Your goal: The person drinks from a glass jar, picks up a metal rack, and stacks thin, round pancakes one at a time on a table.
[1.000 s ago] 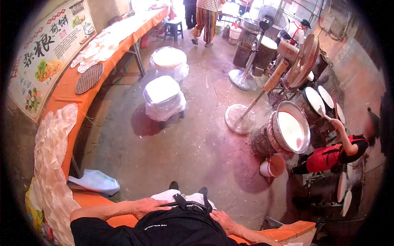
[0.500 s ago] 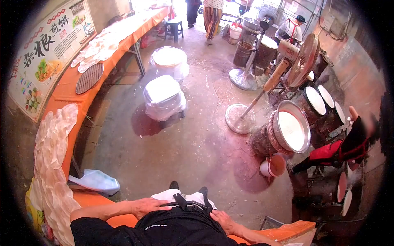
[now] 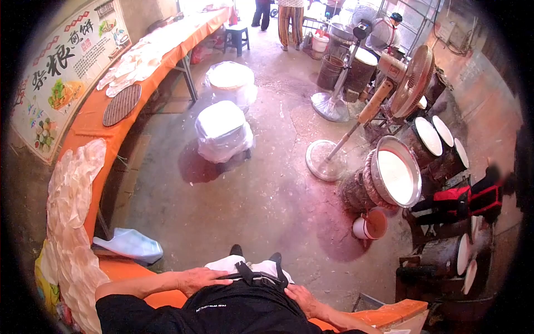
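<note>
My left hand (image 3: 201, 279) lies flat against my black shirt (image 3: 239, 309) at the waist, fingers stretched out and holding nothing. On the other side of the waist, my right hand (image 3: 302, 296) rests against the shirt, its fingers loosely extended and partly turned from view. Between them dark straps (image 3: 247, 273) hang over my white lower garment (image 3: 222, 264). Orange-covered surface (image 3: 119, 270) shows behind my left forearm. Thin pale sheets, like flat pancakes (image 3: 72, 211), are piled along the table to the left of that arm.
A long orange table (image 3: 92, 131) curves along the left wall. Two plastic-wrapped stacks (image 3: 221, 119) stand on the floor. To the right are a fan (image 3: 411, 83), a large basin of pale batter (image 3: 396, 172), a bucket (image 3: 370, 225) and round griddles (image 3: 427, 136). A co-worker (image 3: 456, 200) bends beside them.
My hands have stayed in place. The co-worker at the right has shifted and lowered an arm. Far-off people near the doorway have changed position slightly.
</note>
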Available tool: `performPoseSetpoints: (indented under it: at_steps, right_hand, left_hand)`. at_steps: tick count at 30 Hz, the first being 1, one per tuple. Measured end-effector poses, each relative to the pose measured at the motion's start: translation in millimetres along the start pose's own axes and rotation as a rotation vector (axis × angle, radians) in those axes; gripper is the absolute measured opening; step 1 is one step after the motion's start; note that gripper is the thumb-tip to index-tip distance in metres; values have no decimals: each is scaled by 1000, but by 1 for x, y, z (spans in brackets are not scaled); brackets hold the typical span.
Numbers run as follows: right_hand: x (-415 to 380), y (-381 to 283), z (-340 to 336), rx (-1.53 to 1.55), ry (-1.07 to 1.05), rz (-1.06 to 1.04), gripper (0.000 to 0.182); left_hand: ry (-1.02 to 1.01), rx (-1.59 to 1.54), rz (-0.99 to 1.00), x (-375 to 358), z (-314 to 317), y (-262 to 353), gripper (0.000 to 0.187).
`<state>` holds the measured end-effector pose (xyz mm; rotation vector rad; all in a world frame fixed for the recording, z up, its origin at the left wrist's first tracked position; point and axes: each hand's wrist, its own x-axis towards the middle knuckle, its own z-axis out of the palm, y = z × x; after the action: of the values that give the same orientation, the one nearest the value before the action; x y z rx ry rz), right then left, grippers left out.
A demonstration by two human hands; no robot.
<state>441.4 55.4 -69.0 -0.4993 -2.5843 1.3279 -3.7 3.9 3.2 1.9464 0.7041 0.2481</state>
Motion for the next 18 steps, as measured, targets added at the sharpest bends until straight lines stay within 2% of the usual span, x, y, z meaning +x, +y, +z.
performPoseSetpoints:
  at_steps: [18]
  right_hand:
    - [4,-5,-4,45,44,-21,90]
  left_hand:
    - [9,-14,12,0,-2,0,107]
